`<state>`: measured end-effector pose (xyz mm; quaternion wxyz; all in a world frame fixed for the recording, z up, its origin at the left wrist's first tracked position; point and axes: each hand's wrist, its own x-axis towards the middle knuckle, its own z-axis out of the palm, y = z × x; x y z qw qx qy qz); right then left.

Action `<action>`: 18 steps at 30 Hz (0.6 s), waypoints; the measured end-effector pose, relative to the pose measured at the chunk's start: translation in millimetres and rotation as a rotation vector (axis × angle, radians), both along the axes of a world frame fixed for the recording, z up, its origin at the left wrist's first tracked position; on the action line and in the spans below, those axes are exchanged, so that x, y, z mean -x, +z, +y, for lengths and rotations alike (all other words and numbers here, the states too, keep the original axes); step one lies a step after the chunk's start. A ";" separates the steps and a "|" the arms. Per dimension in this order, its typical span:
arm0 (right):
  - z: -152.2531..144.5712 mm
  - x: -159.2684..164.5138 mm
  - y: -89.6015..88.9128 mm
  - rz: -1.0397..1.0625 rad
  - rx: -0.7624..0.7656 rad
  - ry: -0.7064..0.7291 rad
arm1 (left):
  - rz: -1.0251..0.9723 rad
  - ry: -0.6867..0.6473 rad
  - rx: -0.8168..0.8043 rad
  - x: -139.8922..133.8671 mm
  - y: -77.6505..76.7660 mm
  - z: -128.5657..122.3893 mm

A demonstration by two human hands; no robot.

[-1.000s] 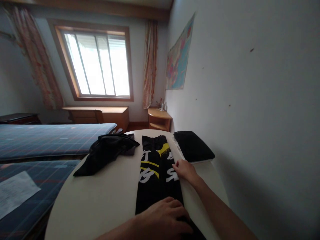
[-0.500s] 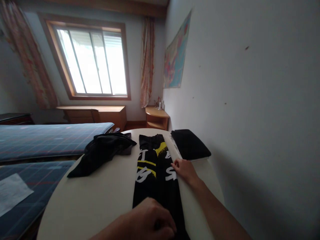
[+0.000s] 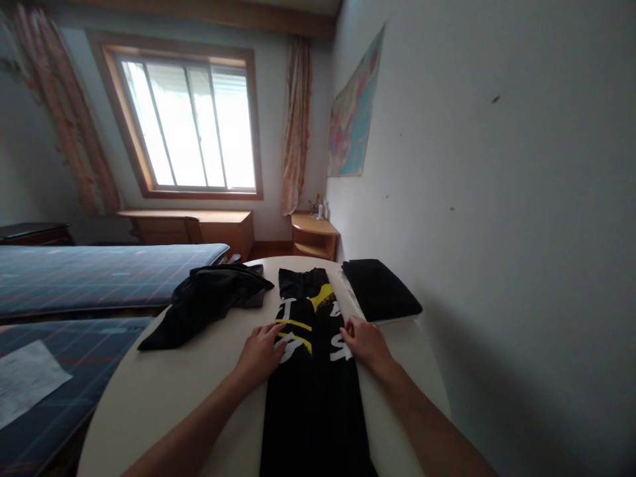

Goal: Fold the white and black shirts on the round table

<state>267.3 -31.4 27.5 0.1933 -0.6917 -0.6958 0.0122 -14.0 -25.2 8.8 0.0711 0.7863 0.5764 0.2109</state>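
A black T-shirt [image 3: 318, 411] with white lettering and yellow streaks lies on the white round table [image 3: 163, 397], folded into a long narrow strip that runs toward me. My left hand [image 3: 259, 351] rests at its left edge, fingertips on the yellow and white print, thumb and fingers apart. On the opposite edge, my right hand [image 3: 366, 343] has its fingers curled and closed at the cloth beside the white lettering. What lies beneath its fingertips is partly hidden.
A folded black garment [image 3: 380, 288] lies at the table's right, near the wall. Crumpled dark clothing [image 3: 213, 301] lies at the left, its end near the table edge. Beyond are blue plaid mattresses [image 3: 109, 275], one bearing a white paper [image 3: 32, 381], and a small corner desk [image 3: 313, 226].
My left hand has moved from the near part of the T-shirt forward to its left edge, by the print, and its fingers have spread. My right hand stays at the right edge.
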 end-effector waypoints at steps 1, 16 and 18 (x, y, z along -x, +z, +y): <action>1.8 0.9 -0.4 0.006 -0.005 -0.003 | -0.006 0.004 -0.003 -1.5 -0.6 5.8; 107.5 27.8 -9.4 0.023 0.081 -0.021 | -0.011 0.018 0.162 -26.2 7.3 137.5; 122.3 28.1 -12.8 0.024 0.089 -0.037 | 0.015 0.019 0.168 -29.1 4.8 150.2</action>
